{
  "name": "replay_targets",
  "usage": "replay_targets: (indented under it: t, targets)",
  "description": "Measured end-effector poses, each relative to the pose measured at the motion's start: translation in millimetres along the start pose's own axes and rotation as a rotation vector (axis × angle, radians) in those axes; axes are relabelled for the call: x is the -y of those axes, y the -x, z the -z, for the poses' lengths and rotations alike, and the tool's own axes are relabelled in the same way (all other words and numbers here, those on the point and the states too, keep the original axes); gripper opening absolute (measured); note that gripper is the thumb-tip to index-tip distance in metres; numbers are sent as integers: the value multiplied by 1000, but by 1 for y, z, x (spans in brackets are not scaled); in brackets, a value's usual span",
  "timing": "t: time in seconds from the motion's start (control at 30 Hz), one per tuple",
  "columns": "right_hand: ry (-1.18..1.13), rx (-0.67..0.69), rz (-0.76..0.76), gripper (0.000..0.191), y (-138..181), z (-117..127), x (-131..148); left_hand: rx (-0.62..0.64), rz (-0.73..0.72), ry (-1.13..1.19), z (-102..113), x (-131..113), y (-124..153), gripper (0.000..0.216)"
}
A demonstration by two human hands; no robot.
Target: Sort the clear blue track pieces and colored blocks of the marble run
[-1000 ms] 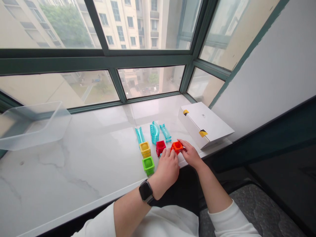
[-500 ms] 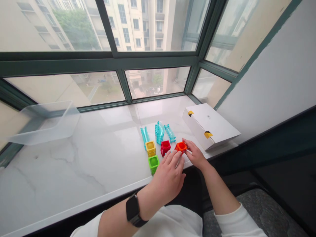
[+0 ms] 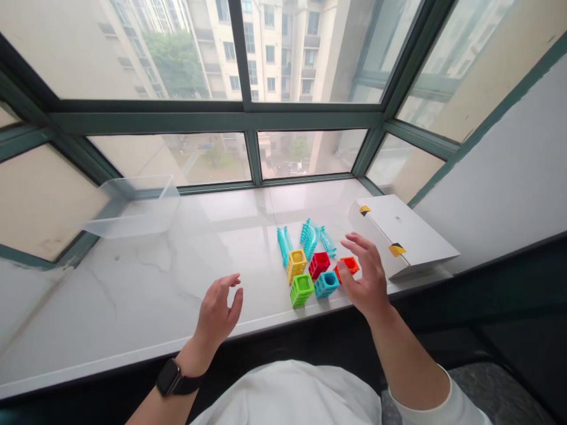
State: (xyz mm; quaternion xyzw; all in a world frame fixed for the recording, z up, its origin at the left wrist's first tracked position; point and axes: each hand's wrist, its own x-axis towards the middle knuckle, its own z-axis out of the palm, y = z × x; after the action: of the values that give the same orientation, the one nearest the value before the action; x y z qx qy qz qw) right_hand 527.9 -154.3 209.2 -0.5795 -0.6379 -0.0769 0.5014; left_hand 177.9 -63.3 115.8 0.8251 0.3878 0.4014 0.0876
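Note:
My left hand [image 3: 220, 307] hovers over the counter's front edge, fingers apart, holding nothing. Just right of the toy blocks is my right hand [image 3: 365, 274], its thumb and fingers spread, partly covering the orange block [image 3: 351, 264]. Beside that stand a blue block [image 3: 326, 284] and a red block [image 3: 319, 265]. To their left, a green block [image 3: 302, 289] sits in front of a yellow block [image 3: 296, 265]. Behind these lie clear teal track pieces: a straight one [image 3: 284, 245], a curved stack [image 3: 309, 237] and another piece [image 3: 328, 242].
A clear plastic bin [image 3: 133, 224] stands at the left by the window. On the right lies a white box [image 3: 407, 233] with yellow-and-black tabs. The white marble-look counter [image 3: 146, 295] ends at a front edge close to my body.
My left hand has moved away to the left, uncovering the blue block. My right hand has let go of the orange block and opened. The view has shifted left.

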Motion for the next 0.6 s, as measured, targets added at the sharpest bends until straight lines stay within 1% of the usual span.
replay_targets:
  t: [0.07, 0.17, 0.23, 0.3, 0.37, 0.47, 0.53, 0.6]
  targets:
    - [-100, 19, 81, 38, -5, -15, 32, 35, 75, -20, -7, 21, 15, 36]
    - [-313, 128, 186, 43, 1, -46, 72, 92, 120, -56, -24, 42, 39, 39]
    - [-421, 228, 228, 45, 13, -73, 92, 124, 148, -85, -39, 51, 53, 40]
    - [-482, 310, 233, 46, 32, -105, 103, 145, 164, -92, -54, 59, 65, 39]
    - [-477, 406, 206, 47, 55, -140, 102, 147, 175, -84, -66, 65, 73, 37]
    - [-347, 492, 175, 45, 93, -192, 81, 105, 210, -91, -78, 71, 79, 37]
    - [-229, 525, 139, 46, 116, -218, 59, 88, 226, -100, -81, 73, 80, 34]
    - [-96, 571, 98, 46, 133, -234, 37, 97, 216, -104, -83, 74, 80, 32]
